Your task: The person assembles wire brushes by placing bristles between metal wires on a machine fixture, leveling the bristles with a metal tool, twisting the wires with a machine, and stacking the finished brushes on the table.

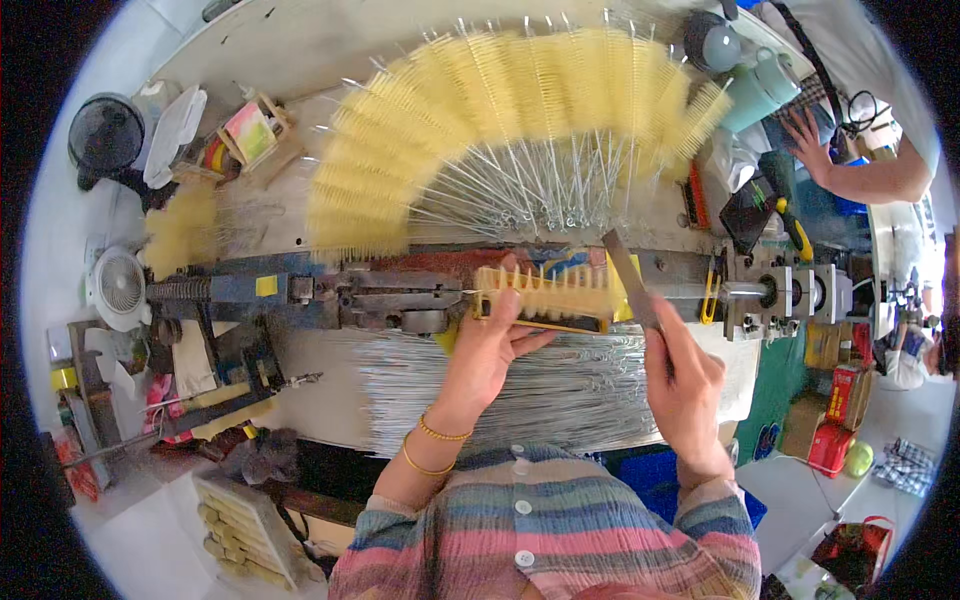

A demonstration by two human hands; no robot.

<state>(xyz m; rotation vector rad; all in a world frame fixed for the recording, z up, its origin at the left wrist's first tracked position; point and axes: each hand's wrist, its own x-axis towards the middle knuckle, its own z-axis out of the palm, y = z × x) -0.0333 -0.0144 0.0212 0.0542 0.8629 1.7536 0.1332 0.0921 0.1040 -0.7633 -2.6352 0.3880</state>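
In front of the machine's jaws, my left hand [487, 352] grips a yellow comb-like piece [550, 293], thumb on its near face and fingers around and under it. A row of teeth or bristle tufts runs along this piece; blur hides the detail. My right hand [686, 375] is closed around a flat metal strip [628, 272], which slants up and left beside the piece's right end. To the left, a dark metal clamp [400, 296] of the bench machine points at the piece. Below both hands lies a thick layer of thin metal wires [480, 390].
Yellow twisted-wire brushes [500, 90] fan out across the far bench, stems toward me. A metal shaft with bearing blocks [790, 293] extends right. Yellow-handled pliers [795, 230] lie at the right. Fans [118, 288] stand left. Another person's hand [808, 145] shows at far right.
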